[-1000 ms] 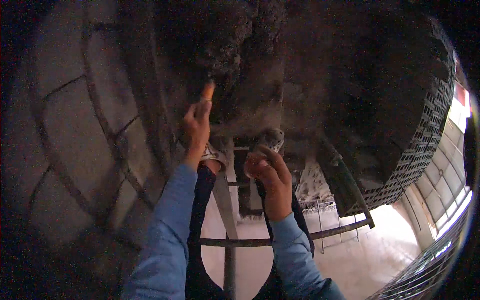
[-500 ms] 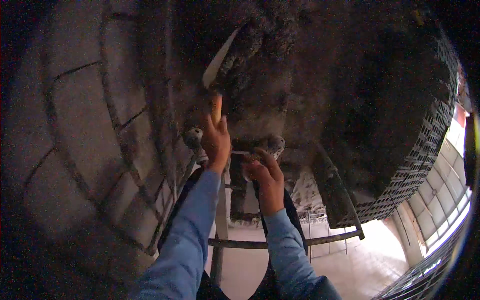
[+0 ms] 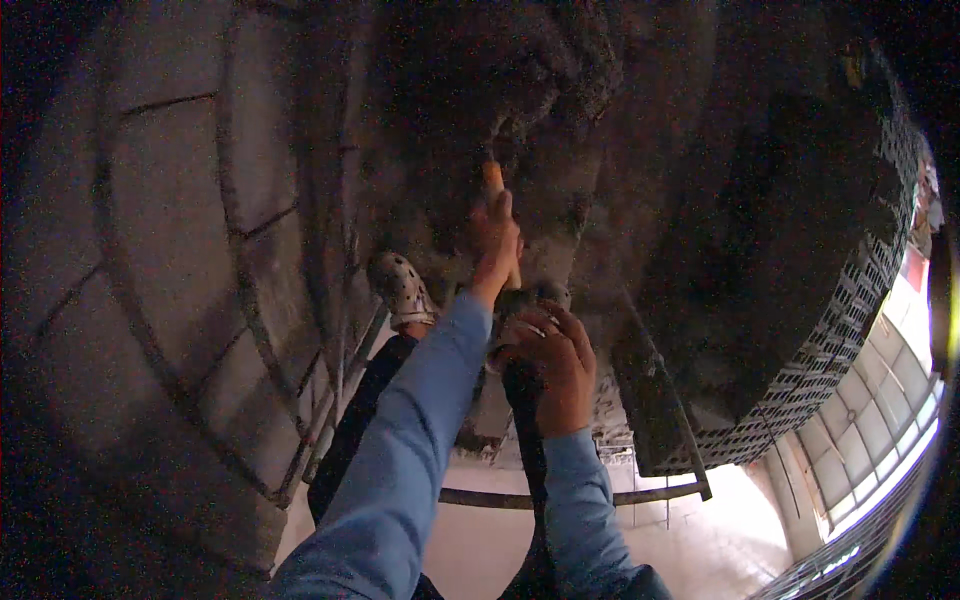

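My left hand [image 3: 497,235] is closed round the orange handle [image 3: 492,172] of a trowel-like tool, reaching into the dark, lumpy mortar-like material [image 3: 560,70] ahead; its blade is hard to make out. My right hand [image 3: 555,370] sits lower and to the right, just in front of my feet, fingers curled round something pale that I cannot make out. My left shoe [image 3: 402,288], pale with holes, shows left of the hands; the right shoe [image 3: 555,295] is mostly hidden behind them.
A grey slab [image 3: 160,220] crossed by dark lines fills the left. A metal bar [image 3: 655,495] runs below my feet above a pale floor [image 3: 700,535] farther down. Perforated brick-like material [image 3: 840,310] curves along the right, with a gridded window [image 3: 850,420] beyond.
My left hand has moved rightward with the tool, and its blade, seen half a second ago, is now indistinct. My right hand has shifted slightly. The view has shifted, showing more left shoe.
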Demonstrator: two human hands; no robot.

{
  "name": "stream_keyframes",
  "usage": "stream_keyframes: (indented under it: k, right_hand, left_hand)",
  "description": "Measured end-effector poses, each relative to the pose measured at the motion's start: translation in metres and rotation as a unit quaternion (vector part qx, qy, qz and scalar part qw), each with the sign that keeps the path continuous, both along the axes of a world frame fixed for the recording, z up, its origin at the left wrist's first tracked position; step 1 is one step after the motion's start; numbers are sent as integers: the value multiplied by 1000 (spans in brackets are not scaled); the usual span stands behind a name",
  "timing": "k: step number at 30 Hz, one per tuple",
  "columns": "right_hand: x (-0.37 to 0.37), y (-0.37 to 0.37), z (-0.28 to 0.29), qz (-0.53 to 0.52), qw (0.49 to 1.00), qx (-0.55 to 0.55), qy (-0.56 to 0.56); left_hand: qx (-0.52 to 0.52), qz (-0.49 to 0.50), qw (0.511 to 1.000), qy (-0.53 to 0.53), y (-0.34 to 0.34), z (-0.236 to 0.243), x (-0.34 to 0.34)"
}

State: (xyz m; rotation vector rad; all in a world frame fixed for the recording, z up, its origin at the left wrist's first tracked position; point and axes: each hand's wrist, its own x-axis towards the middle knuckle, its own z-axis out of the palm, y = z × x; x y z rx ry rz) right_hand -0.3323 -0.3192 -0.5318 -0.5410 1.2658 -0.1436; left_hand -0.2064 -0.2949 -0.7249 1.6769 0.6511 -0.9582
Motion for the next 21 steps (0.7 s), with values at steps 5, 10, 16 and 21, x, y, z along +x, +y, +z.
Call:
stream_keyframes:
  k: [5,10,16,21]
  right_hand:
    - [-3,8,-23,136,975,-171,29]
    - [-43,7,-67,106,990,-94,7]
    - [-11,53,-39,2,996,-72,-56]
    - [94,107,116,10,977,67,-201]
  left_hand:
    - [-58,-53,996,39,58,33,19]
    - [-22,-75,995,56,111,92,-19]
    - [102,-251,963,-2,194,289,-16]
    - [92,-180,979,30,290,504,-27]
